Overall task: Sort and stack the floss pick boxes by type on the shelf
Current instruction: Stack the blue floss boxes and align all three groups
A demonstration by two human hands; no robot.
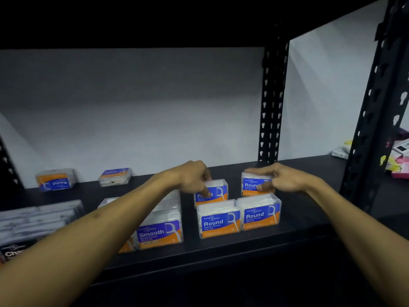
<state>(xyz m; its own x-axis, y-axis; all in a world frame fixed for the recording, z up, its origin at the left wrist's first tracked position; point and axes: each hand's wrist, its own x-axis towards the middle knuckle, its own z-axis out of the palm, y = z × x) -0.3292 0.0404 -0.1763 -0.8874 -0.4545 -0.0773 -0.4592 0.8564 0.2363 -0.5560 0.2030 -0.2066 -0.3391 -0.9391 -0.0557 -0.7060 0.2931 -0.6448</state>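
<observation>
Clear floss pick boxes with blue and orange labels stand on the black shelf [221, 247]. Two "Round" boxes [219, 220] [261, 214] stand side by side in front. Behind them, my left hand [194, 177] grips the top of another Round box [218, 191], and my right hand [281, 177] grips a Round box [254, 185] at the back right. A "Smooth" box [160, 231] stands left of them, partly behind my left forearm. Two more boxes lie far back left: an upside-down Round box [55, 179] and a flat one [115, 176].
Dark-labelled boxes [33, 220] are stacked at the near left edge. Black perforated uprights [271, 107] [380, 107] frame the shelf on the right. Beyond them lie pink and white packets [398, 160]. A white wall backs the shelf.
</observation>
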